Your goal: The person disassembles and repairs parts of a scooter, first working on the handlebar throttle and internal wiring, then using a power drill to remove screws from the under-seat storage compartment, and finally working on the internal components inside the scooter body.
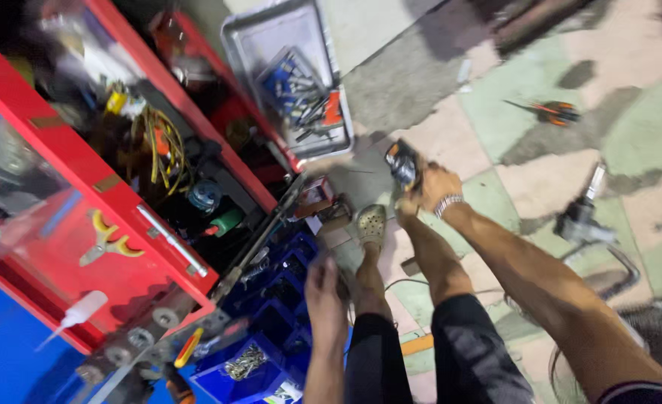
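Two bare hands work over a tiled floor beside a red tool chest (114, 198). Right hand (435, 187), with a metal watch (448, 203) on its wrist, is stretched far out and closed around a small dark tool (404, 163) with an orange patch; the blur hides what kind of tool it is, but the fingers are clearly wrapped on it. Left hand (323, 288) hangs low and near, beside the knee, over the blue bins (271, 329); its fingers look loosely curled with nothing seen in them, though motion blur means I cannot tell for sure whether they are together or apart.

Between the hands, the person's legs in dark shorts run down to a foot in a pale clog (370, 224), which stands on the floor just left of the held tool.

Far and centre, a grey tray (271, 30) holds loose bits and a blue case. Left of it the chest's open drawers are crowded with yellow cable (159, 146), a blue round tin and a green can. On the red drawer front lie yellow-handled pliers (106, 239), and near them a white squeeze bottle (80, 310). Near bins hold screws.

Out on the floor to the right, orange-handled pliers (551, 112) lie far off, well apart from the hand, and a grey power tool (581, 217) with its hose sits right of the right forearm.
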